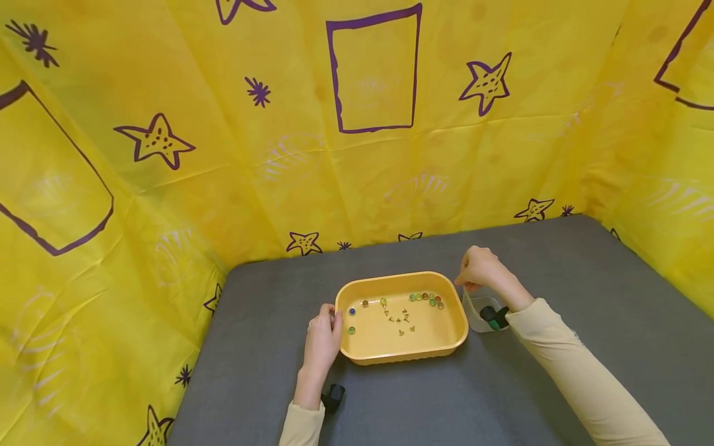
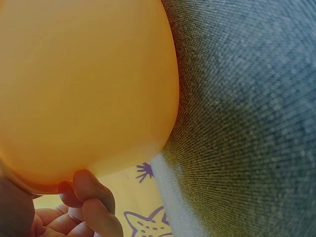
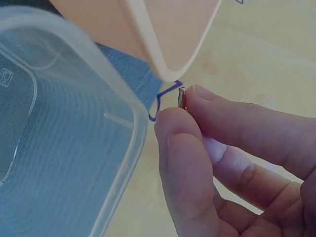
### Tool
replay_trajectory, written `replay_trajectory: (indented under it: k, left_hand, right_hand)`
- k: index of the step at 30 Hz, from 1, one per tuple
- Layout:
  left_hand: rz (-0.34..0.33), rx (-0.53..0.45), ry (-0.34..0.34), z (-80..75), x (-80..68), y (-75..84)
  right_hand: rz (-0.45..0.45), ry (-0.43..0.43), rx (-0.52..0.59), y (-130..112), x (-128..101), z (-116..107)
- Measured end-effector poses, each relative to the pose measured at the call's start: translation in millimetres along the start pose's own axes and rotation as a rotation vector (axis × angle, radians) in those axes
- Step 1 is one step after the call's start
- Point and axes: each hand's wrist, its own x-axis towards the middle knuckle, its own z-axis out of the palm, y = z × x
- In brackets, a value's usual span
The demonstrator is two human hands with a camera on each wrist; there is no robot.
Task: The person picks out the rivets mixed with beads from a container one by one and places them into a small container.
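Note:
A yellow tray (image 1: pixel 396 357) lies on the grey surface with marbles (image 1: pixel 424 297) and small gold-coloured metal pins (image 1: pixel 398 320) in it. My left hand (image 1: pixel 321 339) grips the tray's left side; in the left wrist view its curled fingers (image 2: pixel 94 190) press against the wall at the rim. Over the tray's right side, my right hand (image 1: pixel 483 270) pinches a small metal pin (image 3: pixel 181 98) between thumb and fingertips. Just below that hand stands a clear plastic container (image 3: pixel 116 148), beside the tray. My right wrist and its camera partly hide the container in the head view.
Dark wrist cameras are strapped to the left wrist (image 1: pixel 333 397) and the right wrist (image 1: pixel 493 316). Yellow cloth (image 1: pixel 368 179) with purple drawings hangs behind and at both sides of the grey table (image 1: pixel 262 310).

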Motion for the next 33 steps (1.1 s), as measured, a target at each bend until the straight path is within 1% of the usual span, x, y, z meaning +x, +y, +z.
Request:
replay_trajectory:
  k: [12,19,27,30,33]
  left_hand:
    - [-0.02,-0.008,-0.015,-0.7,-1.4,1.0]
    - [-0.016,-0.004,-0.011,-0.3,-1.4,0.6]
    - [-0.033,0.0,-0.023,0.3,-1.1,-0.3]
    - [-0.018,-0.009,-0.006,1.5,-1.5,-1.1]
    - [0.012,-0.006,0.019,2.7,-2.4,-1.5]
  right_hand:
    - [0.014,-0.005,-0.012,7,-3,-3]
    - [-0.003,0.001,-0.015,12,-4,-3]
    - [-0.009,0.01,-0.017,15,-7,-3]
    - [-0.004,0.009,-0.01,16,-8,-4]
    - [-0.006,0.01,-0.011,16,-9,-4]
